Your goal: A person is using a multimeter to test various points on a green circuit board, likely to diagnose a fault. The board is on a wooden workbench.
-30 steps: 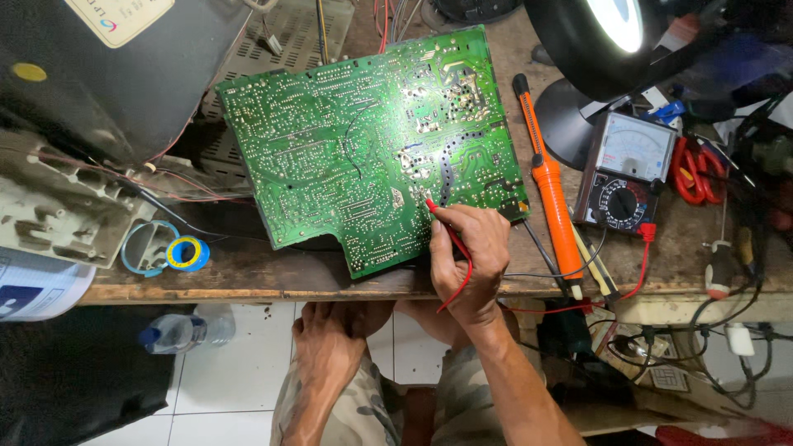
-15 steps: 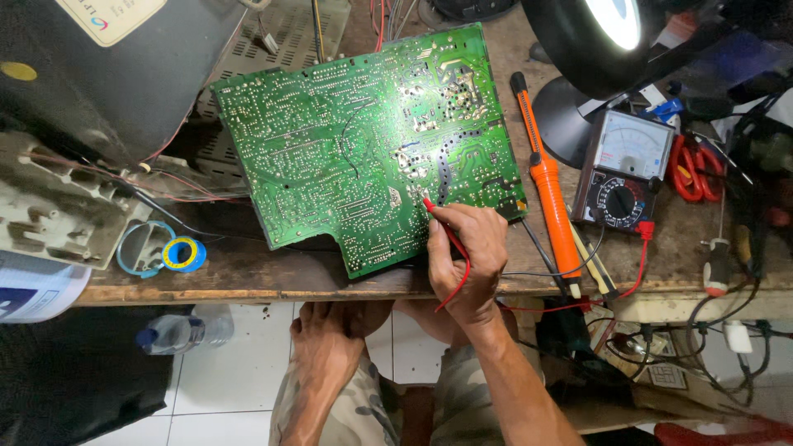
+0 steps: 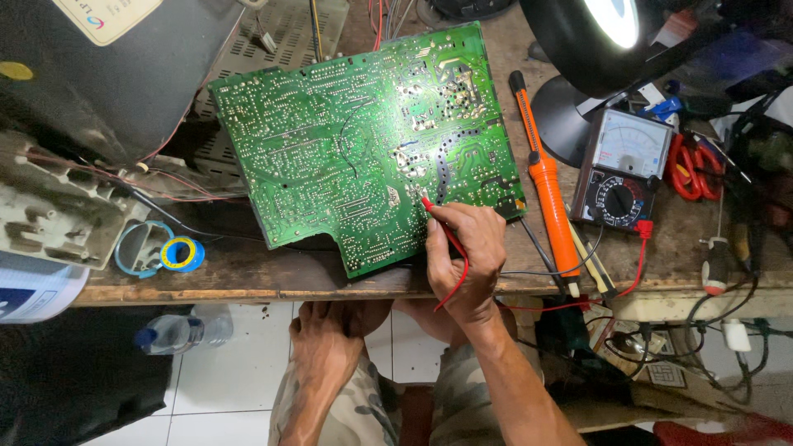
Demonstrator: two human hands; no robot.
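Still, the red probe (image 3: 438, 223) is kept pinched in the right hand (image 3: 462, 256) on the same spot of the green circuit board (image 3: 355, 140), while the left hand (image 3: 326, 343) stays rested, empty, under the bench edge (image 3: 206, 293).

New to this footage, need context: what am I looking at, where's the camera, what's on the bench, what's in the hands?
There is no machine here: a person works with bare hands, filmed by one camera worn on the head, looking straight down at a wooden workbench.

The right hand holds a red test probe like a pen, its tip on the solder side of a large green circuit board. The probe's red lead curls back past the wrist. The left hand is below the bench edge, resting on the knee and holding nothing.

Right of the board lie an orange soldering iron, an analogue multimeter and red-handled pliers. A black lamp hangs above. Left: rolls of tape.
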